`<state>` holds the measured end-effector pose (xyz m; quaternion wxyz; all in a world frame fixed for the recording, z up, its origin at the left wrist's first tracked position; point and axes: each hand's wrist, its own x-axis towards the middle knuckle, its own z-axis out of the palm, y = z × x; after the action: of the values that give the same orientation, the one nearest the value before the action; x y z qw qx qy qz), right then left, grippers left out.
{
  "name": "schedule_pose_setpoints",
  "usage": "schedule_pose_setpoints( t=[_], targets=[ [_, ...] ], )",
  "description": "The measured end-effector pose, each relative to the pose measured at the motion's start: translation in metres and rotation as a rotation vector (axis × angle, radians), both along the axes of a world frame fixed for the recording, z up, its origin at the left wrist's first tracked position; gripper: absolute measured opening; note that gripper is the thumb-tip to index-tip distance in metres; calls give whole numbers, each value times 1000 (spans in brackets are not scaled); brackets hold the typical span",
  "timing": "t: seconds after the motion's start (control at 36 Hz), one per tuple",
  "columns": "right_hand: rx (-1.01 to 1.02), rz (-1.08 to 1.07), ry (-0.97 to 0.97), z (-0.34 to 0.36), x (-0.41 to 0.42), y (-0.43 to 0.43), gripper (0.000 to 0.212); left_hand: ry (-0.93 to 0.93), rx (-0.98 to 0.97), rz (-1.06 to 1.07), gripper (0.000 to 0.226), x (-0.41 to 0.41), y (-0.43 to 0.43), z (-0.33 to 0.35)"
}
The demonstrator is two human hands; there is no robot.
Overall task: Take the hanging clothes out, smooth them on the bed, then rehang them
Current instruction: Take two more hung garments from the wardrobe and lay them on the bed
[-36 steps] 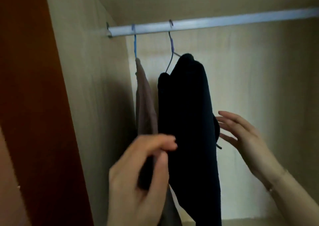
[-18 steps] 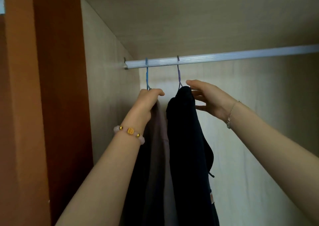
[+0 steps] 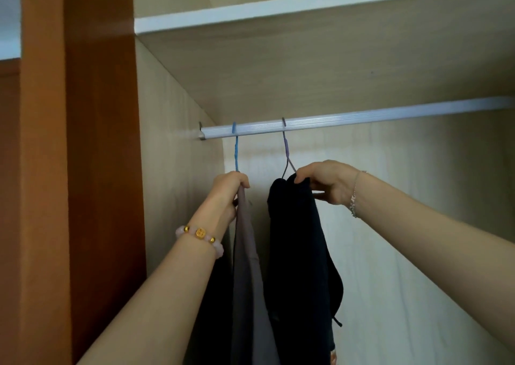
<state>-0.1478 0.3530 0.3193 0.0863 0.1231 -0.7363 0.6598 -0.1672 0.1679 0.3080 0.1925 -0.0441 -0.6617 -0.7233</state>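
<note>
Inside the wardrobe [image 3: 178,169], two hangers are hooked over the pale rail [image 3: 362,118]: a blue hanger [image 3: 236,153] near the left wall and a purple hanger [image 3: 286,147] beside it. A grey-brown garment [image 3: 248,253] is carried by the blue one and a dark navy garment [image 3: 298,239] by the purple one. The top of the grey-brown garment, just under the blue hook, is gripped by the left hand [image 3: 230,192], fingers curled. The navy garment's shoulder is pinched by the right hand [image 3: 326,182], thumb beneath. Compared with a second ago, both hands are found raised from mid-garment to the hanger necks.
</note>
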Motion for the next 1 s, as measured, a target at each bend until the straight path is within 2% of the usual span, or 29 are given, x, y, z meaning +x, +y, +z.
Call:
schedule_pose_setpoints(
  t=[0.06,0.08,0.14,0.25,0.42,0.53,0.69,0.89,1.0],
  targets=[
    [-55,-13,-15,3,1,3,17,8,-20,2,45,-1,-3,4],
    [-82,-17,-20,5,2,6,18,15,-34,2,42,-1,-4,7],
    [-114,-5,-18,9,5,10,17,33,-69,-3,26,-2,-6,15],
    [-98,-19,68,24,8,12,19,41,-104,-17,7,-11,-9,31],
    [-102,-40,150,45,4,9,16,28,-150,-86,20,-21,-9,50],
    [-92,-74,176,51,-6,7,16,99,-159,-133,7,-20,-3,59],
    [-54,-117,103,37,-27,16,7,52,-161,-131,14,-32,6,56],
    [3,-107,-5,-3,-31,23,4,-78,-128,-117,14,-41,12,18],
    [-3,-96,-97,-43,-27,27,14,-103,-43,-160,16,-40,12,-24]
  ],
)
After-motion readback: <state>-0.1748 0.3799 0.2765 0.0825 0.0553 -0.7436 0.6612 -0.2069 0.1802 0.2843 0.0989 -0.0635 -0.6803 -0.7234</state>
